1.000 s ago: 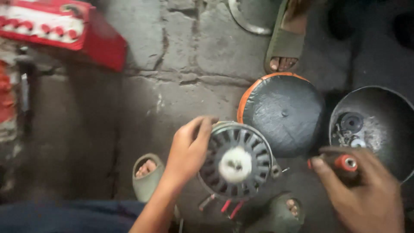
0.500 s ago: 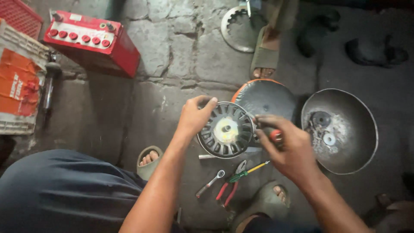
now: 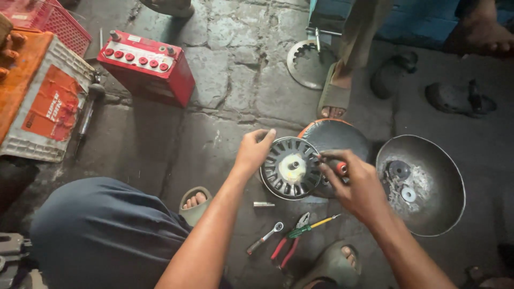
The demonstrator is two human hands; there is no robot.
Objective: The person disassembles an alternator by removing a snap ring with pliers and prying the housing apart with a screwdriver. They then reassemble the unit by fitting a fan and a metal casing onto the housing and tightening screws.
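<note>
The left hand [image 3: 254, 151] grips the rim of a round slotted metal housing [image 3: 290, 168] lying flat on the stone floor [image 3: 235, 80], fingers curled over its far-left edge. The right hand [image 3: 357, 188] is closed around a screwdriver [image 3: 336, 165] with a red and black handle, its tip aimed toward the pale hub at the housing's centre; the exact contact point is too small to tell. To do this well, the left hand should press the housing firmly down so it cannot turn, while the screwdriver is kept square to the fastener.

Just behind the housing lies a dark domed cover with an orange rim [image 3: 334, 136], touching or nearly so. Right of the right hand sits a metal bowl [image 3: 433, 214] holding small washers and parts. Below both hands lie 1 small wrench [image 3: 265, 237], red-handled pliers [image 3: 289, 243] and a thin yellow-shafted tool [image 3: 321, 221], with a short metal pin [image 3: 263, 204] nearer the left forearm. Far left of the left hand stands a red battery [image 3: 147, 67]. A bystander's sandalled foot [image 3: 334, 99] stands close behind the cover and could crowd the work.
</note>
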